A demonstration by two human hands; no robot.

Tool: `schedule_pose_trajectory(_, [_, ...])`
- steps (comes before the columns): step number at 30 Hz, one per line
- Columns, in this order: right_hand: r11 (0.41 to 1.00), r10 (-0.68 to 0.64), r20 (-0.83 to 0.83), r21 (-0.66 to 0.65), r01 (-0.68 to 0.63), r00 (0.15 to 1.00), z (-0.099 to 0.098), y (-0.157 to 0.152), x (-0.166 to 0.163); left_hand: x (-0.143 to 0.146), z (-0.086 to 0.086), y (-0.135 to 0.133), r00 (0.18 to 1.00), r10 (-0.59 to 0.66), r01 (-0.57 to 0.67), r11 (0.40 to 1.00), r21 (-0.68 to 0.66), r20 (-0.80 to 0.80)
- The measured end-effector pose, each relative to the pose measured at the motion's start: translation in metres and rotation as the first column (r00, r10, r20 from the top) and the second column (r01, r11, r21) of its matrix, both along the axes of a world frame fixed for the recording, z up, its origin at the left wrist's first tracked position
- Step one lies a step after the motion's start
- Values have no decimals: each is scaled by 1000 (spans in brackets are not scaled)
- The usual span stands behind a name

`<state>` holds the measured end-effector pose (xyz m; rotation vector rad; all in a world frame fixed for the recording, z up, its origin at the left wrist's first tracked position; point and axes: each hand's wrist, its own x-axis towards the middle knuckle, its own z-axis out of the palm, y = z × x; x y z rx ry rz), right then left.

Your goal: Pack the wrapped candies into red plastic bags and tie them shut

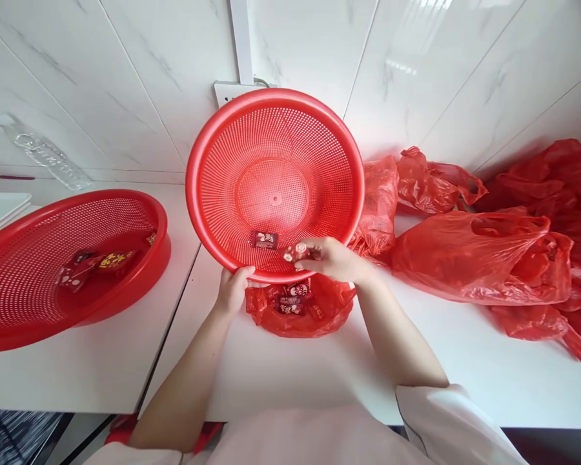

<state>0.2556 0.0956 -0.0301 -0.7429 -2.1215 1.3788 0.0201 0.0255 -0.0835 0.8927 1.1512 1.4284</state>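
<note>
My left hand (233,289) grips the near rim of a round red plastic sieve basket (213,148), which is tilted up toward me. My right hand (330,258) reaches over the rim and pinches a small wrapped candy (296,252) inside the basket. Another dark red wrapped candy (264,239) lies on the basket's mesh just to the left. Under the rim sits an open red plastic bag (319,316) holding several wrapped candies (290,298).
A second red sieve basket (140,284) lies at the left with a few candies (101,263) in it. Several crumpled red plastic bags (474,255) are heaped at the right on the white counter (281,374). A tiled wall and a socket (223,93) stand behind.
</note>
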Motion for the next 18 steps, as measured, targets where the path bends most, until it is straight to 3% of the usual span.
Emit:
schedule_pose_trajectory(4, [952, -93, -286, -306, 1, 954, 1, 2, 1, -4, 2, 2, 999, 49, -49, 998, 31, -12])
schedule_pose_trajectory(7, [930, -99, -320, -366, -27, 942, 2, 3, 2, -5, 3, 4, 996, 89, -89, 996, 31, 7])
schedule_pose_trajectory(12, [945, -47, -266, -325, -44, 963, 6, 0, 4, -5, 3, 5, 993, 113, -114, 993, 40, 16])
schedule_pose_trajectory(16, [973, 98, -45, -204, -106, 994, 16, -3, 9, -5, 4, 6, 989, 146, -146, 988, 44, -3])
schedule_pose_trajectory(18, [994, 37, 1, -108, -36, 999, 20, -3, 10, -6, 4, 5, 989, 147, -145, 988, 54, -36])
